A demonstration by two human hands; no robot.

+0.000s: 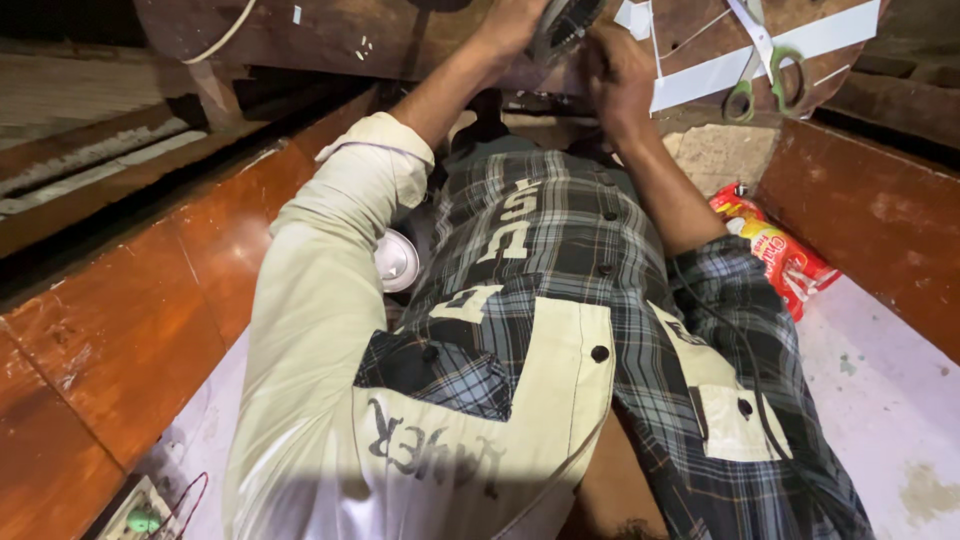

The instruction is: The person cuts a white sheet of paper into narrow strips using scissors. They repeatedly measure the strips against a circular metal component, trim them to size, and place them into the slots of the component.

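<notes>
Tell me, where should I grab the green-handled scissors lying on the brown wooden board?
Probably by the two green finger loops. On the green-handled scissors they are the rounded end nearest the person, while the pale blades point away toward the top edge. They lie flat on the brown wooden board over white paper strips, so come from above on the near side, right of the right hand.

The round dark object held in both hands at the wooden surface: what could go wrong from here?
1. The left hand and right hand crowd the round dark object; fingers might get pinched.
2. The scissors lie near the right hand and could be knocked.
3. The black cable across the shirt may snag.
</notes>
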